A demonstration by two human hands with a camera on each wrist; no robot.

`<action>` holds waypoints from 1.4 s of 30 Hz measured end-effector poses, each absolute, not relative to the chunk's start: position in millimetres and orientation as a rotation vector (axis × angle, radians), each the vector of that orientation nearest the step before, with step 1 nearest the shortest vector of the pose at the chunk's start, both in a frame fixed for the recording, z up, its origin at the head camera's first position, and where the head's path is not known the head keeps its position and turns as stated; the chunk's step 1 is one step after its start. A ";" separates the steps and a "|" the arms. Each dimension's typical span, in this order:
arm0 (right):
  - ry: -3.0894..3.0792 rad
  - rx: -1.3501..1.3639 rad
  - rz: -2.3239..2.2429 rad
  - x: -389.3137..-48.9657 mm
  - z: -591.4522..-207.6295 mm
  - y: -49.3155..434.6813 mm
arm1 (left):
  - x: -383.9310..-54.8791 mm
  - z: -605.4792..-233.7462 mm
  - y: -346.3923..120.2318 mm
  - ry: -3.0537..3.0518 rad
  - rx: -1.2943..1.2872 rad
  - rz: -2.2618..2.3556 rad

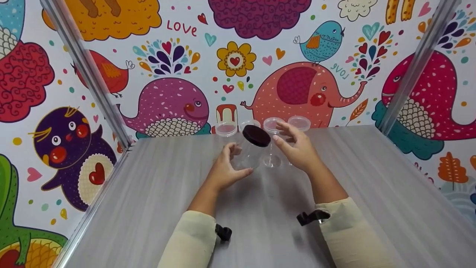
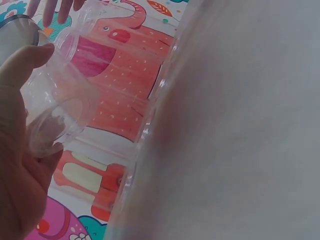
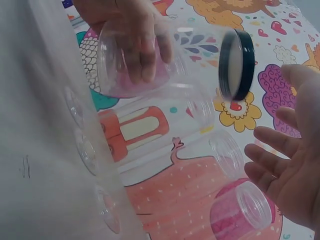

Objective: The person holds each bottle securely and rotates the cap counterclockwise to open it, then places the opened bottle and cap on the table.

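The jar (image 1: 251, 156), clear and topped with a black lid (image 1: 256, 136), is held in front of the person, tilted with its lid end up and toward the right in the head view. It appears to be lifted above the desk (image 1: 156, 208), about midway across. The left hand (image 1: 225, 167) grips it round the body, its thumb near the base and its fingers against the far side; the clear wall lets the print behind show through.

The right hand (image 1: 295, 145) is spread, its fingers loosely bent and apart, just beside the lid; the right wrist view shows a gap between them.

Behind the jar, four open jars (image 1: 274, 125), also clear, stand upright in a row at the back of the desk. The two nearest the left hand are partly hidden by that hand and the jar.

Both arms come in cream sleeves (image 1: 189, 238), with a black clip (image 1: 224, 232) by each wrist. The desk is grey with a streaked grain. At its back rises a wall (image 1: 238, 100) printed with a purple whale (image 1: 173, 100), a coral elephant (image 1: 290, 89) and a yellow flower (image 1: 236, 58). A metal post (image 1: 89, 74) stands at each back corner.
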State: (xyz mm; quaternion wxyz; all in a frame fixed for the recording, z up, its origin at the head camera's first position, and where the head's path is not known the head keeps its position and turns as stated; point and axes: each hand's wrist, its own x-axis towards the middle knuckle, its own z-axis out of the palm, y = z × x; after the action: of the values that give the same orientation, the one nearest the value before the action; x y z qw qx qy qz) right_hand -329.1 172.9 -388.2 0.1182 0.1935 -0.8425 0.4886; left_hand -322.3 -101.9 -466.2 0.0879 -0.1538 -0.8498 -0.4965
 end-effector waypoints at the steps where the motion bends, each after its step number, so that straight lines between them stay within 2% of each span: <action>1: -2.458 0.586 1.430 -329.7 -388.3 171.3 | -322.9 -466.5 -99.8 -2.535 -0.459 -1.465; 6: -2.451 0.610 1.390 -334.2 -390.2 162.6 | -325.4 -468.5 -90.7 -2.543 -0.461 -1.402; 16: -2.594 0.416 1.138 -332.4 -395.7 143.1 | -327.9 -474.1 -78.0 -2.599 -0.412 -1.144; 26: -2.618 0.295 1.110 -329.0 -405.4 137.2 | -325.5 -476.1 -76.0 -2.593 -0.397 -1.095; 42: -2.484 0.804 1.385 -331.5 -409.0 155.3 | -322.6 -469.7 -89.3 -2.644 -0.471 -1.330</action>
State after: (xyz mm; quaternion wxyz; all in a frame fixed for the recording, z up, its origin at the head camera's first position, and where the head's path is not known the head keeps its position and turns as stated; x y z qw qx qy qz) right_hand -331.5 155.3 -409.0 0.0928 0.2710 -0.8369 0.4665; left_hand -322.6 -89.3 -469.7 0.0722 -0.1567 -0.8800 -0.4425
